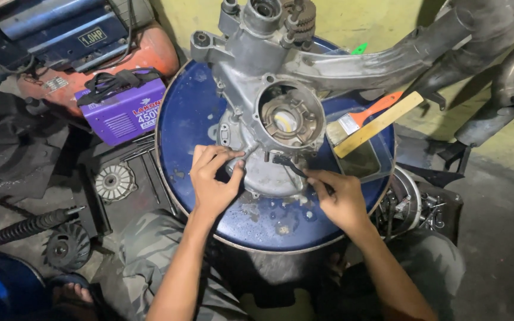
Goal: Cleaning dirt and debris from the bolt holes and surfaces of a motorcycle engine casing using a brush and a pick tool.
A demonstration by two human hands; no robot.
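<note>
the grey metal engine casing [269,119] lies on the blue drum lid [185,119], under both sets of fingers — it looks heavy, rigid, probably greasy. left hand [212,181] pinches its lower edge; right hand [340,199] is closed around a thin dark tool [290,166], its tip against the casing.

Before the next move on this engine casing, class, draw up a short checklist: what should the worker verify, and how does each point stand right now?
1. Engine casing rests flat on the blue drum top: ok, though one arm overhangs the rim.
2. Left hand steadies the casing: ok, fingers on its lower edge.
3. Right hand has a firm hold of the dark slim tool: ok.
4. Tool tip seated where intended: cannot tell, too small.
5. Paintbrush clear of the hands: ok, lying across the tray.
6. Drum top dry: not ok, wet patches and grime near the hands.
</note>
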